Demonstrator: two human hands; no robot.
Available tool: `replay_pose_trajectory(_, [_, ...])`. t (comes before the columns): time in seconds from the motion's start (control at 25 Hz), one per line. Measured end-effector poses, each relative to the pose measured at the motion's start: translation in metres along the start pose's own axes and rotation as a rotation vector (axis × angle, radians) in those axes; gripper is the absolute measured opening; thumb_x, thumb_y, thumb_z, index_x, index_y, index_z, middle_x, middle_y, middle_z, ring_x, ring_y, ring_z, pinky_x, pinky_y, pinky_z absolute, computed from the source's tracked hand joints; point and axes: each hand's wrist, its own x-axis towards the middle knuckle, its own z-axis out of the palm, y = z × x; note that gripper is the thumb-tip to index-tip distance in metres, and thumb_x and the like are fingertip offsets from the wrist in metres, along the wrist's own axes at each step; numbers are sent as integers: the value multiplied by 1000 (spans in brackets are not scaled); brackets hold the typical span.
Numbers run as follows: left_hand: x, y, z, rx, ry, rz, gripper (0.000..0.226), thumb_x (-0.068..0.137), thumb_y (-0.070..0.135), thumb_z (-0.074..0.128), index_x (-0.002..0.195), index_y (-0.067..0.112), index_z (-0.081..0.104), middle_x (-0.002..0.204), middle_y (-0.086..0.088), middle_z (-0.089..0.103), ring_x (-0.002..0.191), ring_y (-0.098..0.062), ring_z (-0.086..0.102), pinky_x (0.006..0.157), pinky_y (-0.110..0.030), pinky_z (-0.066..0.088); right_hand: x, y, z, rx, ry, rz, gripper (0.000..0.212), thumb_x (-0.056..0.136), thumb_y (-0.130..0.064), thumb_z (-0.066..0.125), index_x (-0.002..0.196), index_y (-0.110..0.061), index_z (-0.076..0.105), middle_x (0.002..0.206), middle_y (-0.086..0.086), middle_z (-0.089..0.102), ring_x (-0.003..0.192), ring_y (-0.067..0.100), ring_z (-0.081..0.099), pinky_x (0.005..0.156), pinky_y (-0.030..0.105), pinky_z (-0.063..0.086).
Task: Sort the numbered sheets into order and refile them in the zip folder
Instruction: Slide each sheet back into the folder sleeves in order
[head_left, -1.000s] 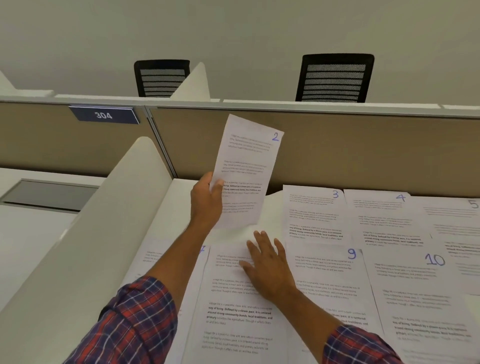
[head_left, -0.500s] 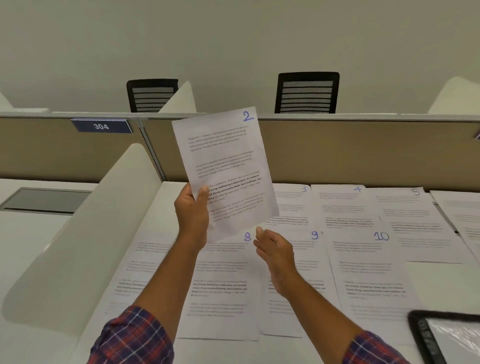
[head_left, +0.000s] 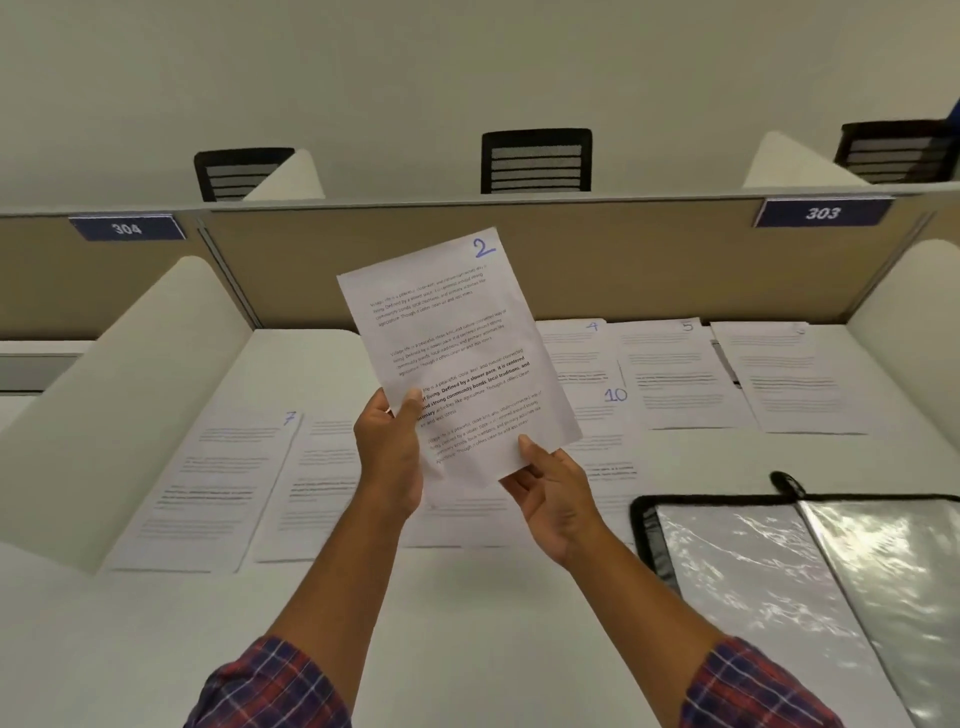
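Note:
Sheet 2 (head_left: 457, 332) is held up in the air, tilted, above the desk. My left hand (head_left: 389, 452) pinches its lower left edge with the thumb on the front. My right hand (head_left: 550, 488) pinches its bottom right corner. Other numbered sheets lie flat on the white desk (head_left: 467, 613): sheet 7 (head_left: 208, 488) at the left, sheet 10 (head_left: 608, 431) behind the held sheet, sheet 4 (head_left: 576, 353) and sheet 5 (head_left: 675, 374) further back. The open zip folder (head_left: 789, 587), black-edged with shiny clear sleeves, lies at the lower right.
White curved dividers stand at the left (head_left: 119, 415) and the right (head_left: 909, 332) of the desk. A beige partition (head_left: 623, 260) with plates 304 and 303 closes the back. Black chairs (head_left: 535, 161) show beyond it.
My right hand left the desk sheets and took hold of sheet 2's bottom corner. The sheet came nearer and lower. The view pulled back and the zip folder came into sight.

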Motion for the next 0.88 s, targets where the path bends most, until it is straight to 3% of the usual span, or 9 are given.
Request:
replay_pose_trajectory(0.16, [-64,-34,35,11,-7,-44,24,102,19,66,125,22,70,115,4,78,108,-24,74,90,-46,62,-40,-30,-54,43,16,-32,47,95,1,67,139,-15,60,131,10,72,120,28,70,95,43,61])
replay_pose_trajectory(0.4, [-143,-72,73,-28,-1,-85,22,103,12,64,123,17,72,115,-1,78,104,-25,75,92,-48,61,-92,-57,-125,40,51,-54,52,93,4,67,142,-12,58,133,12,71,124,32,68,106,53,53])
replay_pose_trajectory(0.6, [-186,-92,96,-11,-25,-150,23,103,10,63,122,19,72,115,-2,78,107,-27,74,90,-46,62,-136,-72,-164,51,132,-58,40,93,4,66,130,-11,65,123,12,75,111,28,74,88,43,63])
replay_pose_trajectory(0.88, [-252,-118,120,50,-117,-218,22,104,14,63,123,20,72,114,-1,78,108,-29,73,93,-50,61,-196,-76,-216,126,209,-122,45,91,2,70,134,-10,63,127,15,73,118,33,70,103,54,55])
